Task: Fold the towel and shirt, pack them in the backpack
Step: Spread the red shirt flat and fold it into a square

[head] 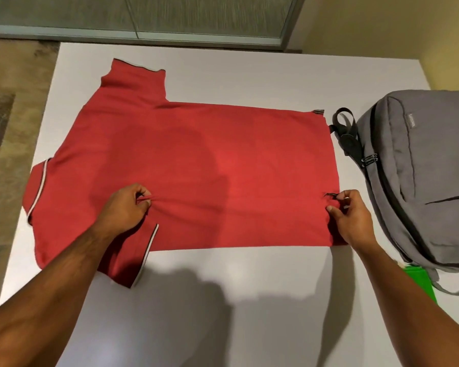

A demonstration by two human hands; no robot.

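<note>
Left hand (125, 207) and right hand (351, 217) are pinching the soft, light red polo shirt (196, 168) near shoulder and, probably, hem, so it will be draping limply when lifted.

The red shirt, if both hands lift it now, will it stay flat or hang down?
Probably hang down: the red shirt bunches into wrinkles where the left hand pinches it. It looks thin, so likely light. The right hand pinches the hem, so the middle may sag.

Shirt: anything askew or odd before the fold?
Mostly flat. The red shirt has one collar edge hanging off the white table, and fabric bunches where the left hand pinches it.
</note>
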